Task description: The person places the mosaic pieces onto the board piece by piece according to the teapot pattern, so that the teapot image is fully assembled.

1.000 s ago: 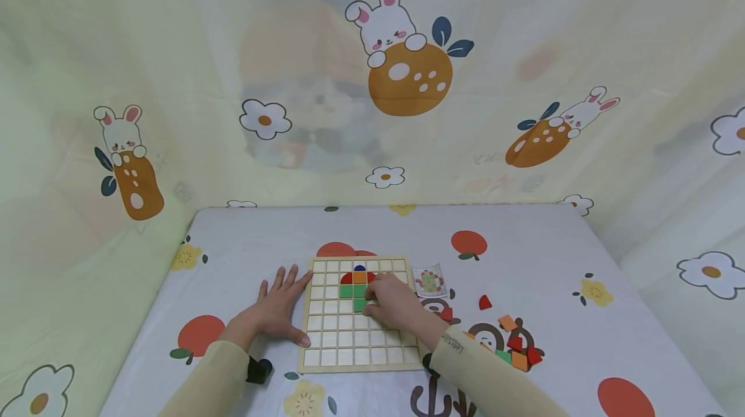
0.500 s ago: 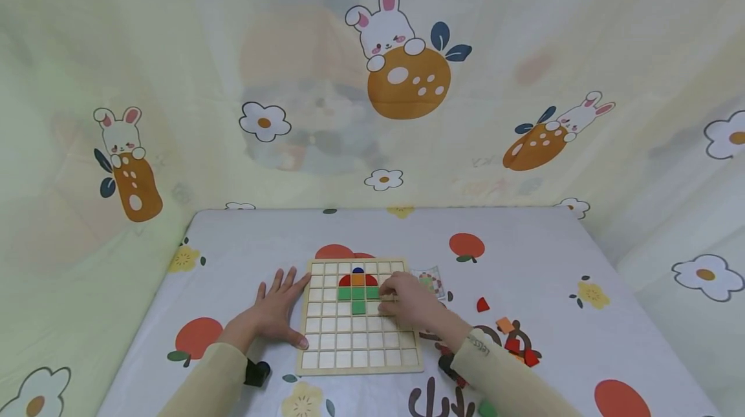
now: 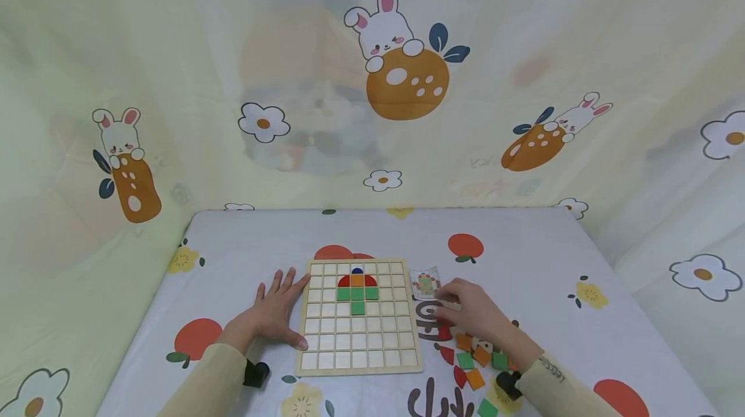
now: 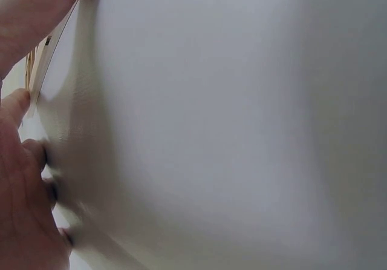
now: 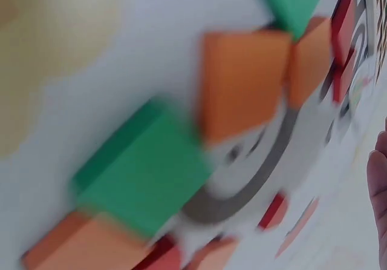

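A wooden grid board (image 3: 311, 365) lies on the table, with a blue piece (image 3: 357, 270) at its top middle. Below that, an orange square (image 3: 357, 280) sits between two red rounded pieces, over several green squares (image 3: 357, 308). My left hand (image 3: 270, 313) is spread flat on the cloth, index fingertip and thumb at the board's left edge; its thumb (image 4: 36, 16) shows large in the left wrist view. Right of the board, my right hand (image 3: 474, 310) hovers near the loose pieces, fingers loosely bent, thumb apart from the index finger, nothing visible between them.
A small pattern card (image 3: 425, 282) lies beside the board's upper right. Loose green, orange and red pieces, such as an orange square (image 3: 475, 379) and a green block (image 5: 145, 167), are scattered at the right. A printed cloth (image 3: 244, 229) covers the table; a patterned curtain (image 3: 314, 81) stands behind.
My right hand has left a green square in the board, right of the middle one, and moved right, off the board towards the loose pieces. My left hand has stayed at the board's edge.
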### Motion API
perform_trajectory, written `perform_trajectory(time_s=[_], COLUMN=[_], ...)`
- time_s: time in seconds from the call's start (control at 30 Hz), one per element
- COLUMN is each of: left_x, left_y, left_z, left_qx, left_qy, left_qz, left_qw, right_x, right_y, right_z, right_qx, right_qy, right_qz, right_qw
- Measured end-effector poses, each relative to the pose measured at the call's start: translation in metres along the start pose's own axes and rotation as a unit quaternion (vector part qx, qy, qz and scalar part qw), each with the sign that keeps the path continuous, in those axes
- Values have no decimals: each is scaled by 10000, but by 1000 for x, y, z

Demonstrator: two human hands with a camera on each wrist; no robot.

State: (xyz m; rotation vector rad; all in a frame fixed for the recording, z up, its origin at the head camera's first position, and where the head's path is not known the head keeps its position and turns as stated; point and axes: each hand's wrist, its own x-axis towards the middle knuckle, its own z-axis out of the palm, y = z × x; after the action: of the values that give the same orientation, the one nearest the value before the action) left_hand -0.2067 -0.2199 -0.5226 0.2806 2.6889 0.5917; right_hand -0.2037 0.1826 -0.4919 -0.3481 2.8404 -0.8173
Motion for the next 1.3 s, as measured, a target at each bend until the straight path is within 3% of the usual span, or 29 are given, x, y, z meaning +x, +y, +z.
perform_trajectory(time_s=[0.43,0.8,1.1,1.3], left_x=[0,-1,-1,1], left_y=[1,0,0,-2], left_z=[1,1,1,2], left_qx=[8,30,-2,5], left_qy=[8,4,-8,-9], left_qz=[-36,-11,-25,-3], left_qw=[10000,10000,10000,10000], right_x=[-39,-60,-72,-75], right_y=[47,61,67,67], right_z=[-30,-17,-9,-3], right_qx=[-11,155,167,-125], right_qy=[107,-152,-512,-424], right_qz=[539,1128,890,902], right_qw=[9985,9934,9946,9949])
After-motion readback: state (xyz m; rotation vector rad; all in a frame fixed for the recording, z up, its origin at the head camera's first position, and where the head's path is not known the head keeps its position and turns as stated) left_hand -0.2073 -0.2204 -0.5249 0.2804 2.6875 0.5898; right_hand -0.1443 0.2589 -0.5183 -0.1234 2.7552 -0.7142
